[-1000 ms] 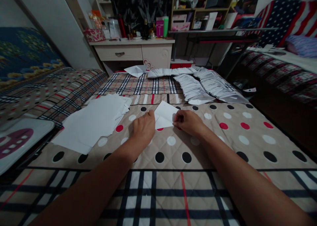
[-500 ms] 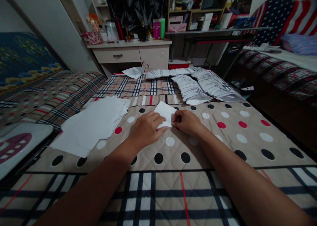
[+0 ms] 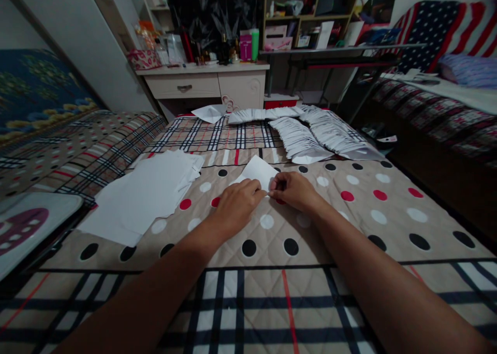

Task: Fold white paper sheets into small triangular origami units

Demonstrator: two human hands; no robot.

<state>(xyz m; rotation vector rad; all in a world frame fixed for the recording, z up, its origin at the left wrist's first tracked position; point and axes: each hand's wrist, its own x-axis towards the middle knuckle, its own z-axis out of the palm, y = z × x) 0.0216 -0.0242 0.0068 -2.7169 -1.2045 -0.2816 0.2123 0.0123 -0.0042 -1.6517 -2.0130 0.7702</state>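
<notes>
A sheet of white paper (image 3: 259,171) lies on the bedspread between my hands, its top corner pointing away from me. My left hand (image 3: 241,201) is closed at the paper's near edge, with thumb and forefinger pinched together on it. Close beside it, my right hand (image 3: 292,190) pinches the paper's near right edge, fingers curled. Both hands cover parts of the sheet, so its full outline is hidden. A loose stack of white paper sheets (image 3: 143,193) rests to the left of my left hand.
Rows of folded white papers (image 3: 301,139) lie at the bed's far right, and another white sheet (image 3: 209,113) at its far edge. A white board with a purple print (image 3: 34,230) is at the left. A dresser (image 3: 202,82) and a desk (image 3: 345,48) stand beyond.
My left hand has gone from lying over the paper to pinching its near edge, and more of the sheet shows at the left. My right hand has barely moved.
</notes>
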